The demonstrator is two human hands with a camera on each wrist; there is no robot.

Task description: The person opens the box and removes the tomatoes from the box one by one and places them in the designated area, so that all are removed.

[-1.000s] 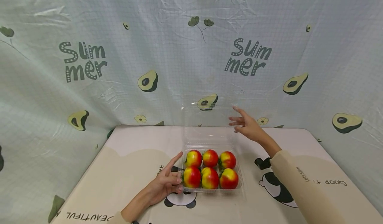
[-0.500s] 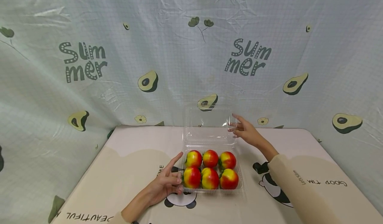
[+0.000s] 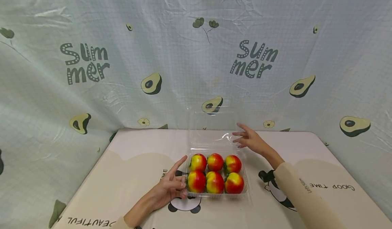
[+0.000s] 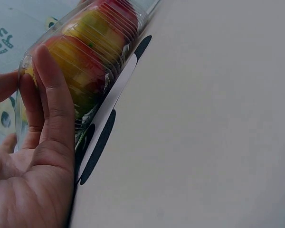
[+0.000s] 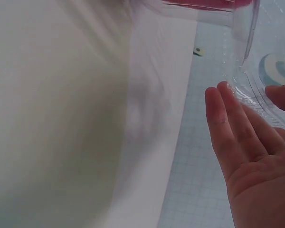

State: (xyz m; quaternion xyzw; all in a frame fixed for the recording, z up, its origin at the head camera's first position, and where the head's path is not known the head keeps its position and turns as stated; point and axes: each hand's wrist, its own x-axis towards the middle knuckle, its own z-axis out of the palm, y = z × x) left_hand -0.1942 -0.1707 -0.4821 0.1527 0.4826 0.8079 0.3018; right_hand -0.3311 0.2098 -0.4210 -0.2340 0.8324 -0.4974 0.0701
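Lowered since the earlier frame, the right hand [image 3: 252,140] has its fingers spread and fairly straight at the edge of the raised clear lid [image 3: 211,138]. Left hand [image 3: 166,190] — fingers mostly straight — touches the side of the tray [image 3: 215,195], where six red-and-yellow fruits [image 3: 215,182] sit on the table [image 3: 131,167].

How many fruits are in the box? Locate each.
6: back-left fruit, back-middle fruit, back-right fruit, front-left fruit, front-middle fruit, front-right fruit, all in the clear box. None seems hidden.
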